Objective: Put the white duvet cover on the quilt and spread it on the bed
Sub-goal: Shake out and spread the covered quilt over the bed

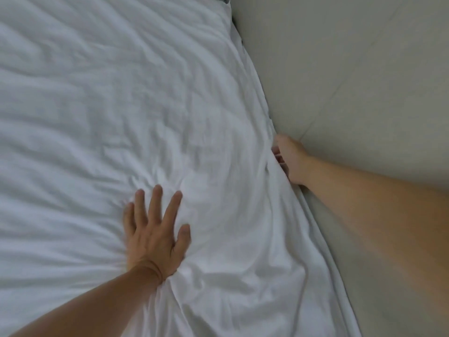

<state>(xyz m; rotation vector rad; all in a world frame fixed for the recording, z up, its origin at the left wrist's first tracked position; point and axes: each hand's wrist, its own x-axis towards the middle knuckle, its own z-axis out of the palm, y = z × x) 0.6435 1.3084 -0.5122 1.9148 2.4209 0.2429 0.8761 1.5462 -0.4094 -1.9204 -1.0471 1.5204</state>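
The white duvet cover (109, 117) lay spread over the bed, filling the whole left and middle of the view, its surface creased throughout. Its right edge ran as a long curve from the top centre down to the bottom right, folded into a few narrow pleats along the lower stretch. Beyond that edge lay a wide band of pale tiled floor (352, 69), bare of anything but the person's right forearm crossing it. A dark sliver showed at the top corner of the cover.

The left hand (155, 232) rested flat on the cover near the lower middle, palm down, its fingers (155, 203) straight and fanned apart, with creases radiating out from under the palm. The right hand (290, 159) reached in from the right and gripped the cover's edge, fingers curled into the fabric, which bunched where they pinched it.
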